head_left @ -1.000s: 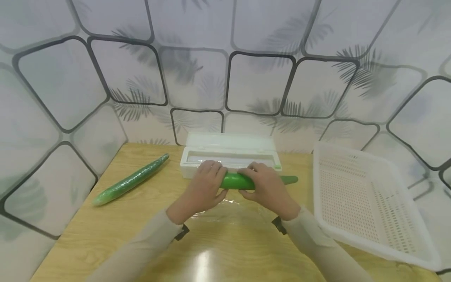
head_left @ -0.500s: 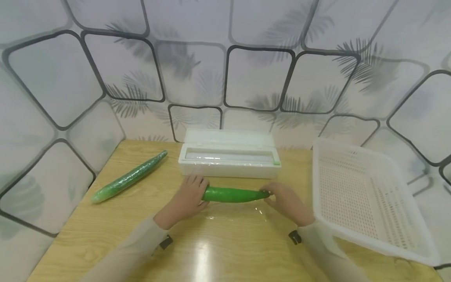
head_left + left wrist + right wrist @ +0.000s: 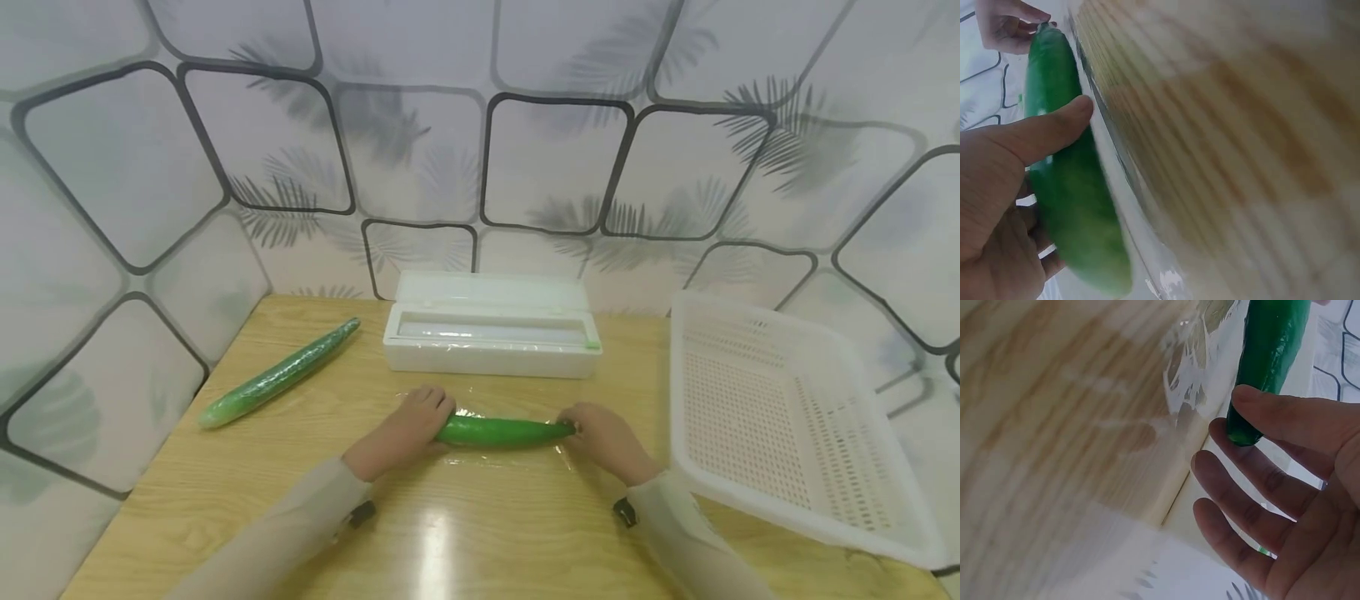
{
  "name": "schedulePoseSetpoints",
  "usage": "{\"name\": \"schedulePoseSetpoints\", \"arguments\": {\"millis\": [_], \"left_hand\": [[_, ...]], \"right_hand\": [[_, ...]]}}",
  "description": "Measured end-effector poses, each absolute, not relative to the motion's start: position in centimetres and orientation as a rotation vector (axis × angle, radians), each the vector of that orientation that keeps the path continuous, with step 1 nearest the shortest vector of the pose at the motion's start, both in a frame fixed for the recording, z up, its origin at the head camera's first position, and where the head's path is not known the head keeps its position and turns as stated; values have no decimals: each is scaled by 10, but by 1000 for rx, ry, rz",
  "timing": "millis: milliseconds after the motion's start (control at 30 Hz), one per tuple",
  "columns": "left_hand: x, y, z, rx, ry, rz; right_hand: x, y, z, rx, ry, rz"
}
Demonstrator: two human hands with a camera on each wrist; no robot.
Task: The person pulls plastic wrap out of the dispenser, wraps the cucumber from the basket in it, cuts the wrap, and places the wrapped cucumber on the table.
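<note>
A smooth green cucumber (image 3: 498, 432) lies crosswise between both hands, low over a sheet of clear plastic wrap (image 3: 1192, 369) on the table. My left hand (image 3: 405, 433) grips its left part, the thumb laid across it and the fingers round the far side, as the left wrist view shows. At the thin right end, my right hand (image 3: 603, 442) pinches the tip between thumb and forefinger while its other fingers spread loosely. Behind the hands stands a white wrap dispenser (image 3: 491, 360) with its lid up and a roll inside.
Another cucumber (image 3: 281, 375), shiny with film, lies slantwise at the left of the wooden table (image 3: 247, 517). A white perforated basket (image 3: 678, 392) stands at the right. A patterned wall (image 3: 420, 158) rises behind the table.
Both hands have brought the cucumber away from the dispenser toward the person and lowered it. The right hand has slid from the cucumber's middle out to its thin right tip.
</note>
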State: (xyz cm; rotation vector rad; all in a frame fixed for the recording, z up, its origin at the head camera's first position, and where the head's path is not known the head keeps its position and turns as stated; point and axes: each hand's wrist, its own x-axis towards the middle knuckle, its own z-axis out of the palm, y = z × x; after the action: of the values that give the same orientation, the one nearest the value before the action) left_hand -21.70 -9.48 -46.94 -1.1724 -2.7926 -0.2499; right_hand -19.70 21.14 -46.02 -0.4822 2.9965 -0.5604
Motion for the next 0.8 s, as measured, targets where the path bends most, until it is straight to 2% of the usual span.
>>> {"name": "schedulePoseSetpoints", "arguments": {"millis": [233,533,800], "left_hand": [[-217,-91,-461,-1215,-2847,-257],[-216,-88,-454,-1244,-2879,-209],[-219,-88,-455,-1242,-2872,-178]], "right_hand": [[-193,214,-458,-512,3056,-497],[-162,215,-454,-996,3091,-330],[-155,212,-462,-1115,3056,-114]]}}
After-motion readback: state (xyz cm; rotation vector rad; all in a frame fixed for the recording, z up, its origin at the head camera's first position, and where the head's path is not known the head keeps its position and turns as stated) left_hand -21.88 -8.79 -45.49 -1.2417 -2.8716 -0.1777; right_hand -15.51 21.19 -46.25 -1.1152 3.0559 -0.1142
